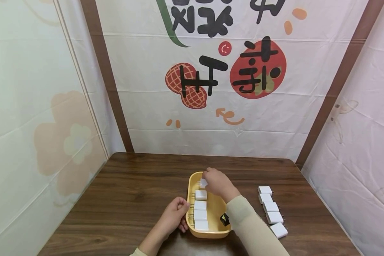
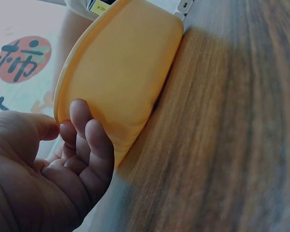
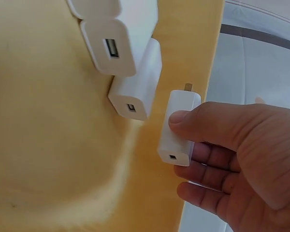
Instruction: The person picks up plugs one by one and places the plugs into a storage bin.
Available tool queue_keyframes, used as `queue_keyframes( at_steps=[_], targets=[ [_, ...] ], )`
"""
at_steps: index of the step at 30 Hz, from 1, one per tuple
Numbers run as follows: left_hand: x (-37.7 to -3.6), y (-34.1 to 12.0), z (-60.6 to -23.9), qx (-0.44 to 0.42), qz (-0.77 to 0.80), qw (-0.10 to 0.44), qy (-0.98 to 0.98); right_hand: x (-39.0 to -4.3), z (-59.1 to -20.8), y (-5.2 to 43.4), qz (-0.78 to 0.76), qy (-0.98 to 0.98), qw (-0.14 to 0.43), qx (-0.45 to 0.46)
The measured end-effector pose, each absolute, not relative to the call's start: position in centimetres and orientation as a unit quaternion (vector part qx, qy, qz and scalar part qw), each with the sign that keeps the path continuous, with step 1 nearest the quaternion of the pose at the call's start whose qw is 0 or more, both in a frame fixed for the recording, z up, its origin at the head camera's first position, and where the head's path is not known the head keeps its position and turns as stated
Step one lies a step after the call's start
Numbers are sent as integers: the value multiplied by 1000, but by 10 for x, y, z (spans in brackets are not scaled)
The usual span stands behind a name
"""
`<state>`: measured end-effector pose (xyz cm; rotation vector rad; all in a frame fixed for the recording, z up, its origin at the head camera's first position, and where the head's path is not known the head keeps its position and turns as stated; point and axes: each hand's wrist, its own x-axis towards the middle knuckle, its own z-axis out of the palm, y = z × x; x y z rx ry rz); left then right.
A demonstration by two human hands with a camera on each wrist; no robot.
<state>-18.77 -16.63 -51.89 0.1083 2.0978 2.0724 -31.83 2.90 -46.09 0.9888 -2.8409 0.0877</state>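
Your right hand [image 3: 241,159] pinches a small white plastic charger plug [image 3: 179,128], thumb on its broad face and the other fingers curled beneath, and holds it just over the far end of the shallow yellow oval plastic tray [image 1: 218,209]. Your left hand [image 1: 174,215] rests against the tray's near left wall with its fingers loosely curled; they touch the rim [image 2: 63,104] rather than close around it, so it steadies the tray and holds nothing.

To set this one down well, keep the pinch firm but low on the body (the wrist view shows your thumb covering much of the upper half), and lower it flat so that it lands in line with the four white chargers [image 1: 200,209] already lying in a column along the tray's left side. Leave a small gap from the nearest one [image 1: 201,194] so you do not nudge it, and keep your left hand pressed to the wall so the tray does not slide on the dark wooden table [image 1: 131,192].

The held plug's long axis runs from its metal prongs [image 3: 187,87] to its port end [image 3: 172,157]. From the head view the prongs point left, as those of the ones below do. Five more white chargers [image 1: 271,211] lie in a row on the table to the right of the tray.
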Motion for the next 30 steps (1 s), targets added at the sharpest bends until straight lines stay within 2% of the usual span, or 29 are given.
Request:
queue_keyframes(
  at_steps=[30],
  targets=[
    [-188, -167, -521, 39, 700, 94, 706, -318, -476, 18, -1, -936, 100, 337]
  ],
)
